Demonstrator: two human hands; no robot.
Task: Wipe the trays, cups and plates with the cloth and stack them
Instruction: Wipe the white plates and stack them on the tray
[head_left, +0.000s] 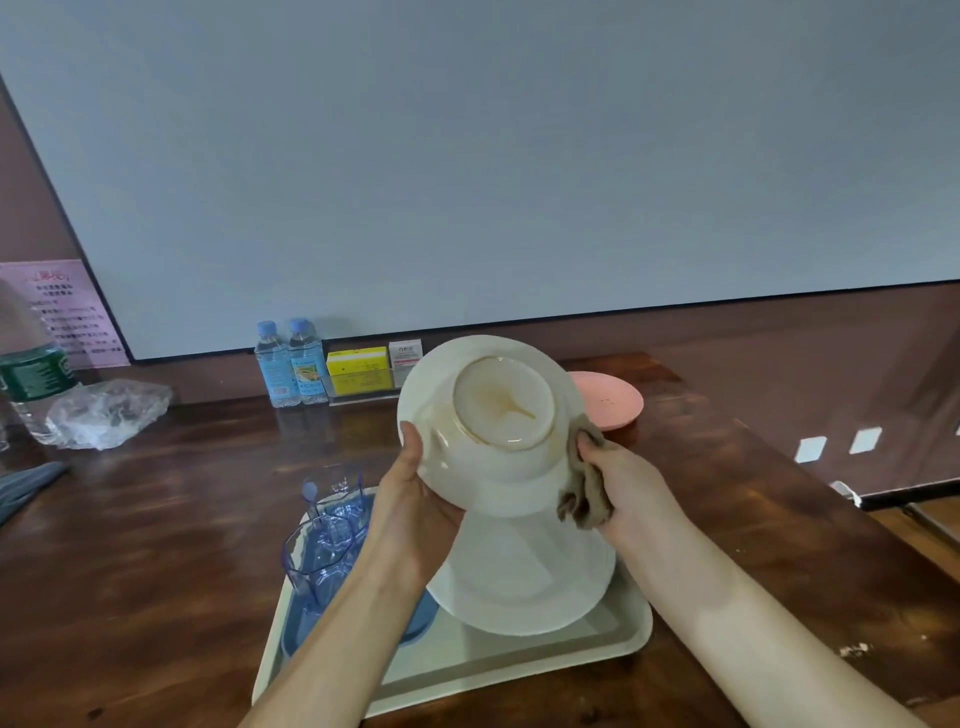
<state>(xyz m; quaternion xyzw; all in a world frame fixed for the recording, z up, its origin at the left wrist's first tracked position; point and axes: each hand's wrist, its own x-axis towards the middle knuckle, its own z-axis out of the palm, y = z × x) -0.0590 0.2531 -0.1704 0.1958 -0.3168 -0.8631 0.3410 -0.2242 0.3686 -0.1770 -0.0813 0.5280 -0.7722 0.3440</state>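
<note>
A cream plate (488, 421) is held up in the air, tilted, its stained underside facing me. My left hand (415, 493) grips its lower left rim. My right hand (618, 483) grips a brown cloth (584, 483) pressed against the plate's right rim. Below lies another white plate (524, 577) on a cream tray (467, 670). On the tray's left sit a blue tray (418, 621) and clear bluish cups (324, 540). A pink plate (610, 400) rests on the table behind.
The dark wooden table (171, 519) carries two small water bottles (288, 364), a yellow box (358, 370), a crumpled clear plastic bag (106, 413) and a large green-labelled bottle (31, 379) at far left. The table's right edge (810, 499) drops to the floor.
</note>
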